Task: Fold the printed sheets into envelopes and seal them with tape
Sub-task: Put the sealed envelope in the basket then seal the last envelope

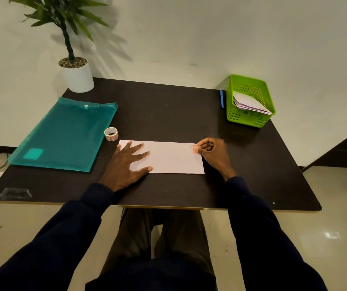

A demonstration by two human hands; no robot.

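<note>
A folded white sheet (170,157) lies flat near the front middle of the dark table (168,110). My left hand (127,164) presses on its left end with fingers spread and straight. My right hand (212,153) is at the sheet's right edge, fingers curled, pinching a small orange-patterned piece of tape (195,148) that lies on the sheet's top right corner. The tape roll (111,134) stands on the table just beyond the sheet's left corner.
A teal plastic folder (63,133) lies at the left. A green basket (250,99) holding folded papers stands at the back right, a blue pen (222,98) beside it. A potted plant (77,74) occupies the back left corner.
</note>
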